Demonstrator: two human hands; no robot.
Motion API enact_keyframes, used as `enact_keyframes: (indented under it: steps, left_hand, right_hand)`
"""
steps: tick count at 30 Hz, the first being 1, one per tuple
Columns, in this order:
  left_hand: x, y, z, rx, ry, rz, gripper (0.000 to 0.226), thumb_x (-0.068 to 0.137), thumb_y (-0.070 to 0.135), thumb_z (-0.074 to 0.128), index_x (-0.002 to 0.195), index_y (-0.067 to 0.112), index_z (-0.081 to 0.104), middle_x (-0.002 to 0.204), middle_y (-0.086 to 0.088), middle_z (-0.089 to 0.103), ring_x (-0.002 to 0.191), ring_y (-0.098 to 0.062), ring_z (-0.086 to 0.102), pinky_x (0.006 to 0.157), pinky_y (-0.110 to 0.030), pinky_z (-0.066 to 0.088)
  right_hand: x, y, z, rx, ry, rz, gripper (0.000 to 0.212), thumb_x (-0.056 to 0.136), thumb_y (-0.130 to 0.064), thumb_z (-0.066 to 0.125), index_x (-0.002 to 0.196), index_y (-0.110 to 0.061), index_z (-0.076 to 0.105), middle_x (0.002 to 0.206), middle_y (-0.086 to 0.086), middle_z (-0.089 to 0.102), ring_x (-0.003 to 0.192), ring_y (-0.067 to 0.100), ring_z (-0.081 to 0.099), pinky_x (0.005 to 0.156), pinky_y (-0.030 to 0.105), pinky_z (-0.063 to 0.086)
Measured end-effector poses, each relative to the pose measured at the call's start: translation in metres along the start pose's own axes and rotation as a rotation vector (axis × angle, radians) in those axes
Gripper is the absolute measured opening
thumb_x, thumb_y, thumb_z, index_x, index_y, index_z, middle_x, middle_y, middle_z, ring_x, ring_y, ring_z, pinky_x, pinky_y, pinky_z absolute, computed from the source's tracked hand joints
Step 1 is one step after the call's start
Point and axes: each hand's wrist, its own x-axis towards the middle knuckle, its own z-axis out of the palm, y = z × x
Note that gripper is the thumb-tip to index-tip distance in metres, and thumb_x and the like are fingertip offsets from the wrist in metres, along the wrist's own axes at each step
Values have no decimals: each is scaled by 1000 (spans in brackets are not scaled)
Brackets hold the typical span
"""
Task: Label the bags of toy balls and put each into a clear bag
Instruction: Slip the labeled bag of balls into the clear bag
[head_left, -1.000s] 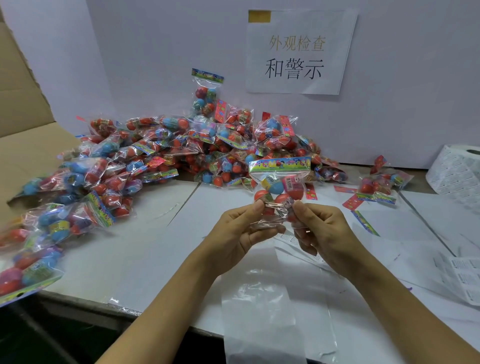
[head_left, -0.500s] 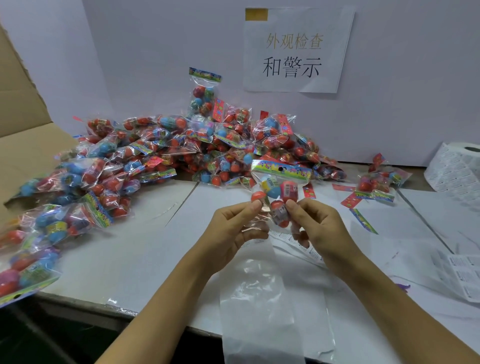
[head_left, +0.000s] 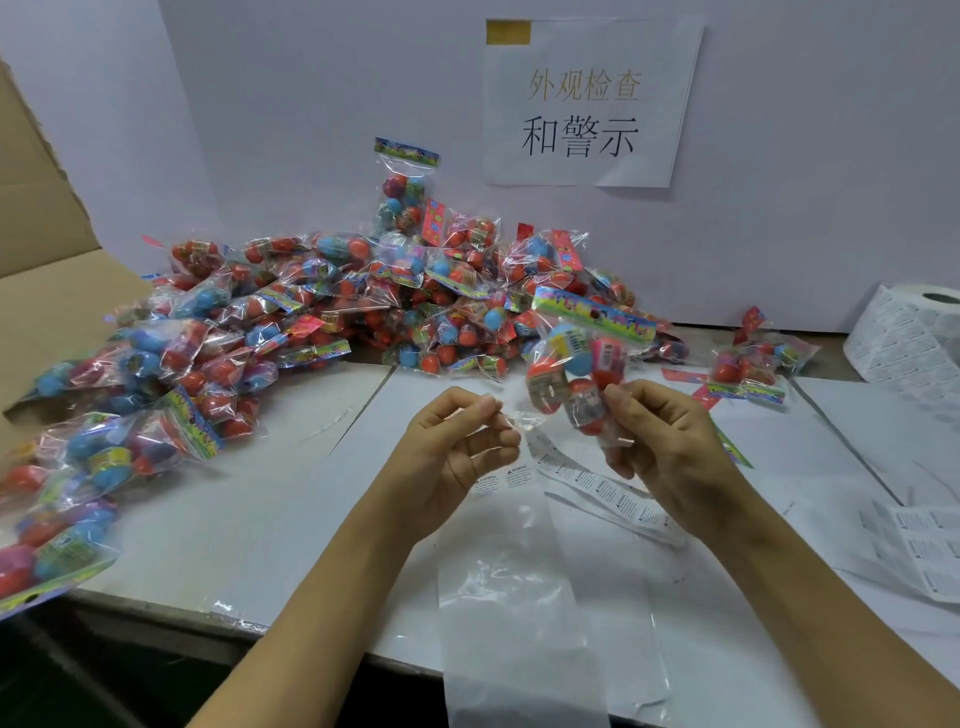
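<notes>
Right hand grips the lower end of a bag of toy balls, held upright above the desk, its printed header uppermost. Left hand pinches the top edge of a clear bag between curled fingers; the bag hangs toward the desk's near edge. A pile of ball bags lies behind, a label roll at right.

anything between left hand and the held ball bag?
Head view: only the mouth of the clear bag, pinched by the left hand; the right hand holds the ball bag.
</notes>
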Motion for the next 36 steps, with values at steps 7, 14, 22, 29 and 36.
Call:
enact_keyframes:
  steps: [7,14,22,29,36]
  left_hand:
    - [2,-5,7,333,71,43,30,84,49,72,81,19,76,83,-9,70,74,-21,69,57,-31,58]
    - [0,-7,6,284,-18,54,21,90,31,67,80,15,76,87,-14,67,76,-18,67,66,-30,59]
    - [-2,-3,4,156,-105,13,20,92,27,64,83,15,77,89,-7,73,77,-14,68,68,-28,58]
    - [-1,-2,0,80,-126,-69,17,94,14,61,95,2,73,94,-19,65,81,-25,66,71,-33,58]
    - [3,-6,7,92,33,-154,38,92,43,59,96,12,80,98,-13,76,89,-28,75,73,-39,63]
  right_hand:
    - [-1,3,-1,-116,-3,4,38,82,-36,69,74,1,64,68,20,56,50,17,50,42,23,39]
    - [-2,-1,0,-55,-67,77,43,80,-36,71,77,6,64,59,8,53,50,15,51,41,23,39]
    - [-3,-8,-3,9,-206,165,19,84,-28,74,76,-11,72,65,4,56,56,16,58,42,21,43]
    - [-2,-13,-8,40,-232,180,17,89,-16,59,79,-12,72,71,5,57,60,17,59,43,23,43]
    - [-4,-11,-5,-112,-289,180,18,87,-12,57,74,-9,69,69,9,59,61,21,61,47,26,45]
